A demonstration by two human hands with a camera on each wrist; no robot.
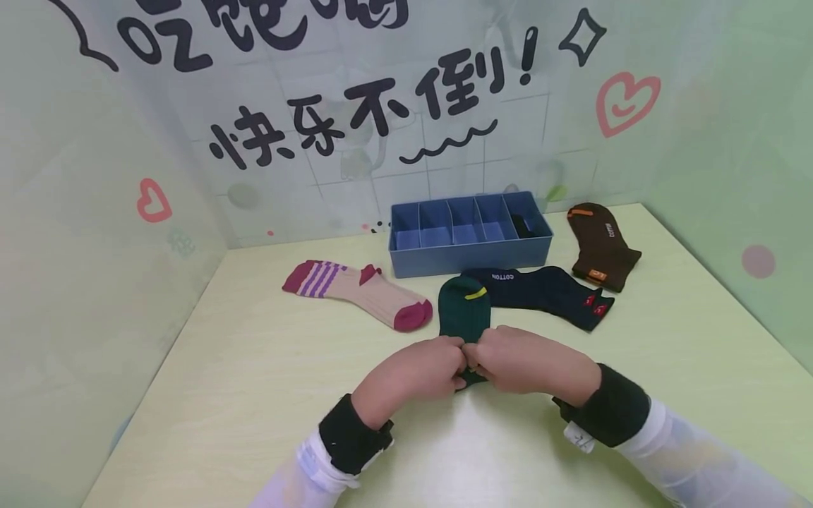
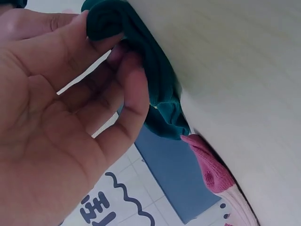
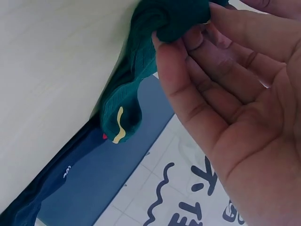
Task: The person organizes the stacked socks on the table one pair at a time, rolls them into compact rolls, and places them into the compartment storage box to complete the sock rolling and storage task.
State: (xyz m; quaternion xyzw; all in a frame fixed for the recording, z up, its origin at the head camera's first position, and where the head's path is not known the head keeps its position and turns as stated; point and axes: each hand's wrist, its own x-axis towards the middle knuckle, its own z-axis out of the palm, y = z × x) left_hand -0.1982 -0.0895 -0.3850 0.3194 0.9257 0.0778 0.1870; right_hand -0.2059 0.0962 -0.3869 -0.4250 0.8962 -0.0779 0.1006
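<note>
A dark green sock [image 1: 464,310] with a yellow stripe lies on the table in front of me. Its near end is rolled up on itself, as the green roll [image 3: 171,21] shows in the right wrist view. My left hand [image 1: 413,370] pinches the rolled end from the left, thumb and fingers on the fabric. From the right, my right hand [image 1: 533,360] pinches the same roll, its knuckles close against the left hand. Beyond the green sock lies a navy sock [image 1: 540,289] with red marks, partly covered by the green toe.
A blue divided box [image 1: 470,259] stands at the back, with a dark item [image 1: 523,227] in its rightmost compartment. A pink sock [image 1: 375,293] with purple stripes lies to the left. To the right is a brown sock [image 1: 600,243]. Printed walls enclose the table.
</note>
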